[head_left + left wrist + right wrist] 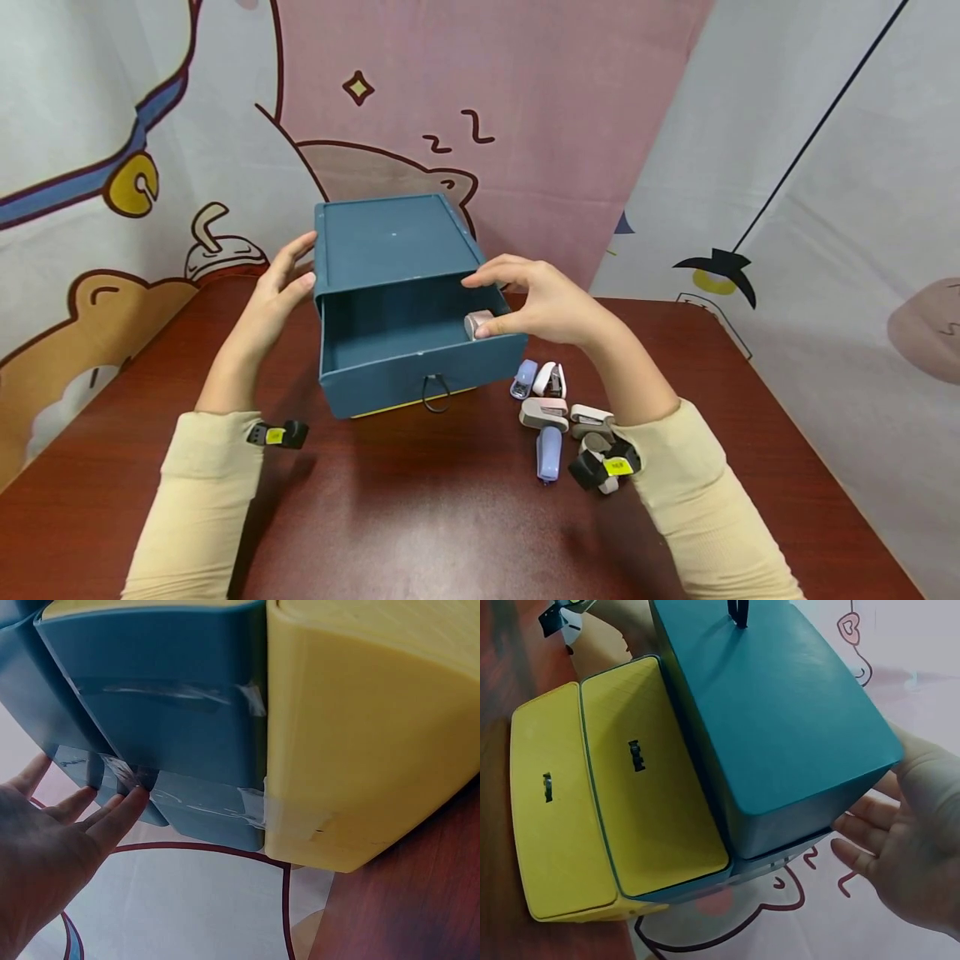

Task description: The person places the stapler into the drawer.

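Note:
A stacked drawer cabinet (393, 237) has its blue top drawer (420, 379) pulled out, with a black loop handle on the front. Inside the drawer's right corner lies a small pale pink stapler (477, 323). My right hand (551, 304) reaches over that corner, its thumb right at the stapler and its fingers spread above the drawer. In the right wrist view, the fingers (866, 859) show beside the cabinet's side. My left hand (273, 300) rests its fingertips against the cabinet's left side, where clear tape shows in the left wrist view.
Several small staplers lie right of the cabinet on the dark red table (420, 517), among them a lilac one (549, 454) and a grey-pink one (543, 412). Two yellow drawer fronts (652, 780) sit below the blue drawer. A printed cloth (562, 125) hangs behind.

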Motion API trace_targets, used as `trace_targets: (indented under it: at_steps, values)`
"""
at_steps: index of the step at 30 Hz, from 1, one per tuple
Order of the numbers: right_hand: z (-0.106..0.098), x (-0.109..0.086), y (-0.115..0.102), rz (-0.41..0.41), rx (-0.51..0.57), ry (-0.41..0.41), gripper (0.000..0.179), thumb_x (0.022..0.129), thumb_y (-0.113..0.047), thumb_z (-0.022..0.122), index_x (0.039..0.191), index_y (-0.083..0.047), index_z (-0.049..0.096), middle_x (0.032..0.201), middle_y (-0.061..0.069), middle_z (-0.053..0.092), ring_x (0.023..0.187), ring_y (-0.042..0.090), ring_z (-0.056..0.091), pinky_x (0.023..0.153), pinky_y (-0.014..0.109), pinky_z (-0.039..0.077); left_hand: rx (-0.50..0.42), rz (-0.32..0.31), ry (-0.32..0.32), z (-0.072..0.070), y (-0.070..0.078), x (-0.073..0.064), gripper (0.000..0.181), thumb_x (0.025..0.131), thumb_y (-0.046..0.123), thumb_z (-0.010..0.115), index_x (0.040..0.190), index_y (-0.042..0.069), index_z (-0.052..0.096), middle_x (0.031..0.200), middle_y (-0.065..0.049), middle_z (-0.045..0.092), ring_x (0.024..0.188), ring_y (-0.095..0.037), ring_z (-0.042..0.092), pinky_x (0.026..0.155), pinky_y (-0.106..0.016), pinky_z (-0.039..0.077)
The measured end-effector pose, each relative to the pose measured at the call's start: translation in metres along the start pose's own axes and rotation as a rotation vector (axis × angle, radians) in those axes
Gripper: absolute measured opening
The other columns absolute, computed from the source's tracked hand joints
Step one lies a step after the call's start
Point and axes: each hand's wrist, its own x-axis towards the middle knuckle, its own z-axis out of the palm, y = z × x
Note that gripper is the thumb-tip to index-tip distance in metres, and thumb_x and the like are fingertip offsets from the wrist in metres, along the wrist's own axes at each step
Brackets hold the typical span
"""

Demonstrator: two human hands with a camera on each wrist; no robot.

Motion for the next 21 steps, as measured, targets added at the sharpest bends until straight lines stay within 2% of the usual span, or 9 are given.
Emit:
trace_targets:
  at_steps: [4,12,16,21]
  values:
    - [0.005,-0.003,0.005,-0.035,0.048,0.077,0.048,0.079,-0.015,0.08,0.124,-0.008,0.064,0.125,0.001,0.057,0.114,0.016,0.048,0.096,0.041,0.038,0.0,-0.002,0.002,-0.001,-0.001,0.0,0.059,0.096,0.02,0.048,0.151,0.013,0.028,0.154,-0.009,0.023,0.136,-0.031,0.029,0.102,-0.037,0.033]
    - [0.011,-0.018,0.016,-0.107,0.128,0.282,0.042,0.08,-0.009,0.077,0.121,-0.009,0.066,0.12,-0.002,0.06,0.108,0.015,0.053,0.092,0.038,0.041,-0.011,-0.009,0.001,0.0,0.0,0.001,0.059,0.096,0.021,0.048,0.151,0.013,0.028,0.154,-0.009,0.024,0.136,-0.03,0.029,0.102,-0.037,0.033]
    - [0.013,-0.03,0.026,-0.103,0.193,0.365,0.042,0.08,-0.002,0.076,0.12,-0.006,0.066,0.12,0.004,0.06,0.107,0.019,0.054,0.09,0.034,0.042,0.007,-0.01,0.003,0.0,0.0,0.001,0.059,0.096,0.021,0.048,0.151,0.013,0.029,0.154,-0.008,0.024,0.136,-0.03,0.029,0.101,-0.037,0.033]
    - [0.014,-0.043,0.043,-0.066,0.214,0.444,0.041,0.08,0.003,0.073,0.12,-0.001,0.065,0.117,0.012,0.061,0.108,0.023,0.055,0.088,0.03,0.043,0.022,-0.008,0.007,-0.001,-0.001,0.001,0.059,0.096,0.021,0.047,0.151,0.014,0.029,0.154,-0.007,0.025,0.136,-0.031,0.029,0.102,-0.039,0.033]
